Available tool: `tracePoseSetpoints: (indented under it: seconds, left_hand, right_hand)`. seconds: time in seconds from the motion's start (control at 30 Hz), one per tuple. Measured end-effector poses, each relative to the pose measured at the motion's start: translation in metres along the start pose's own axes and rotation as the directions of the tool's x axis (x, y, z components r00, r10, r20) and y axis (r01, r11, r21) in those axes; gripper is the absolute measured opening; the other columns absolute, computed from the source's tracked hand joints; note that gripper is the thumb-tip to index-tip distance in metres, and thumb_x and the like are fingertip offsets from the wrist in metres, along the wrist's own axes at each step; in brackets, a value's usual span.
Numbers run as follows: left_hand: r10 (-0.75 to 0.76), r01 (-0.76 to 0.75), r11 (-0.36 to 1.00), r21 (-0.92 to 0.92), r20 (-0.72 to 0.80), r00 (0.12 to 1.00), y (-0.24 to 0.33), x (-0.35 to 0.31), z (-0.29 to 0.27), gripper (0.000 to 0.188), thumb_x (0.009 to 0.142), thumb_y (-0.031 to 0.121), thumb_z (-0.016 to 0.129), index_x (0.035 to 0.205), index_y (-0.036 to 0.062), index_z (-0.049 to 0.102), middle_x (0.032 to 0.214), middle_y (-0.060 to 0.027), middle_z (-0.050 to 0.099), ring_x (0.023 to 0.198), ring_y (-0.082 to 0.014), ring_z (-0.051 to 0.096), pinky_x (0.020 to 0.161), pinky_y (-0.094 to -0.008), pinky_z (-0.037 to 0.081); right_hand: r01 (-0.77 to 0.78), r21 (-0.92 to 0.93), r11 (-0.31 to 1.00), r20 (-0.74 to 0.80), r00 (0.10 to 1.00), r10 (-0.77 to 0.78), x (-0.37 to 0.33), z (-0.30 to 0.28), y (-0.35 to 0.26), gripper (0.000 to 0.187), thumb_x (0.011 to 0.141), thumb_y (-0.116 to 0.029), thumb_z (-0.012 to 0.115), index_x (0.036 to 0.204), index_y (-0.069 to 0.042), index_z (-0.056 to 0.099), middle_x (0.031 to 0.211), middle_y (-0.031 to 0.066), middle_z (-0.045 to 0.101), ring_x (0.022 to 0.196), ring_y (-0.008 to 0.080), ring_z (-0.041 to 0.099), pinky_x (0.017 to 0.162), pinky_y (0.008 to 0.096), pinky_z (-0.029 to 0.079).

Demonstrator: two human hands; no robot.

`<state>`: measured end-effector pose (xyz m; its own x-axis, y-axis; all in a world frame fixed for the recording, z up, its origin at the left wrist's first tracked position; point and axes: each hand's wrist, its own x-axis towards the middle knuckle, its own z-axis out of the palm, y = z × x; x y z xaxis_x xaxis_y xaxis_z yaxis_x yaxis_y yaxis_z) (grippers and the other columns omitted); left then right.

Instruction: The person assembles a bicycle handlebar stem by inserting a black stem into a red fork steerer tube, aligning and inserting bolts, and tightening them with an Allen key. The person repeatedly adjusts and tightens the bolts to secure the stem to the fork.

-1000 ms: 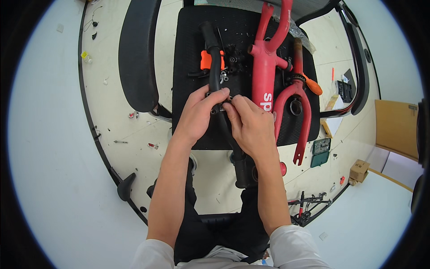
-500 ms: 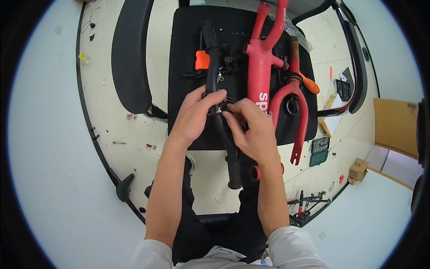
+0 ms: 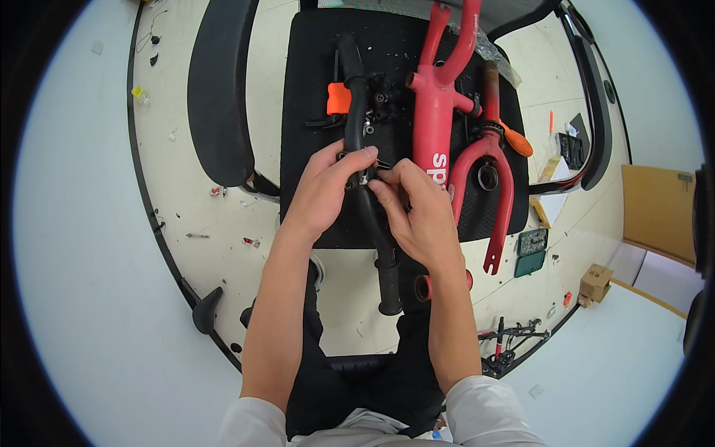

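A black handlebar [image 3: 375, 223] with a rubber grip at each end lies lengthwise in front of me, its near end past the seat's front edge. My left hand [image 3: 322, 190] is closed round its middle, thumb on top, beside a small silver and black clamp part [image 3: 363, 177]. From the other side my right hand [image 3: 417, 210] pinches at the same spot, thumb and forefinger together. What those fingertips hold is too small and too covered to name. Just right of them lies a red bicycle frame [image 3: 432, 119], and beyond it a red fork [image 3: 488, 145].
Everything rests on a black chair seat [image 3: 320, 223] between armrests [image 3: 217, 97]. An orange piece [image 3: 339, 98] and small black parts [image 3: 381, 97] lie by the handlebar's far half. A green tool case [image 3: 530, 261] and a cardboard box [image 3: 596, 283] stand on the floor at right.
Both hands stay at the handlebar's middle. My right thumb and forefinger have shifted very slightly at the clamp part; the rest of the view has moved only a little.
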<state>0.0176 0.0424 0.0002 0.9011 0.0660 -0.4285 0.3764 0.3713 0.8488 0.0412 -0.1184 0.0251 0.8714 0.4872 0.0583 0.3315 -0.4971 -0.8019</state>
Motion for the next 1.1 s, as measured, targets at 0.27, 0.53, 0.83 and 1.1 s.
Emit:
tracePoseSetpoints:
  seconds: [0.27,0.53,0.83,1.1]
  left_hand:
    - [0.020,-0.021,0.999,0.032,0.016,1.000,-0.001,0.000,0.001,0.029,0.095,0.030,0.062,0.102,0.0020,0.067,0.095,-0.0027,0.067,0.096,-0.0110,0.057,0.093,-0.0269,0.040]
    - [-0.008,0.008,1.000,-0.004,0.039,0.999,0.003,-0.002,-0.001,0.030,0.096,0.030,0.063,0.105,0.0021,0.067,0.095,-0.0015,0.066,0.092,-0.0098,0.057,0.091,-0.0270,0.042]
    - [-0.004,-0.021,0.979,0.203,0.120,0.993,0.006,-0.009,-0.007,0.026,0.093,0.022,0.072,0.110,0.0037,0.066,0.094,0.0025,0.062,0.089,-0.0065,0.055,0.084,-0.0236,0.044]
    - [-0.043,0.031,0.995,0.093,0.135,0.990,-0.001,-0.005,-0.016,0.027,0.094,0.025,0.067,0.111,0.0037,0.065,0.101,-0.0019,0.065,0.096,-0.0093,0.057,0.087,-0.0270,0.045]
  right_hand:
    - [0.023,0.153,0.988,-0.031,0.999,-0.018,-0.001,-0.003,0.003,0.014,0.090,-0.003,0.071,0.094,0.001,0.058,0.084,0.0127,0.065,0.071,0.0268,0.066,0.062,0.0345,0.052]
    - [-0.044,0.177,0.983,-0.049,0.997,0.053,0.000,0.005,0.004,0.023,0.091,-0.007,0.073,0.089,0.001,0.052,0.077,0.0123,0.064,0.061,0.0234,0.062,0.059,0.0322,0.050]
    - [-0.045,0.067,0.997,-0.014,0.999,0.046,0.030,-0.015,0.021,0.014,0.093,-0.007,0.062,0.101,0.003,0.069,0.085,0.0141,0.068,0.072,0.0280,0.068,0.067,0.0364,0.053]
    - [0.077,-0.303,0.950,0.125,0.991,-0.041,0.036,0.016,0.031,0.020,0.077,0.004,0.068,0.096,0.001,0.072,0.091,0.0170,0.066,0.085,0.0382,0.066,0.075,0.0451,0.053]
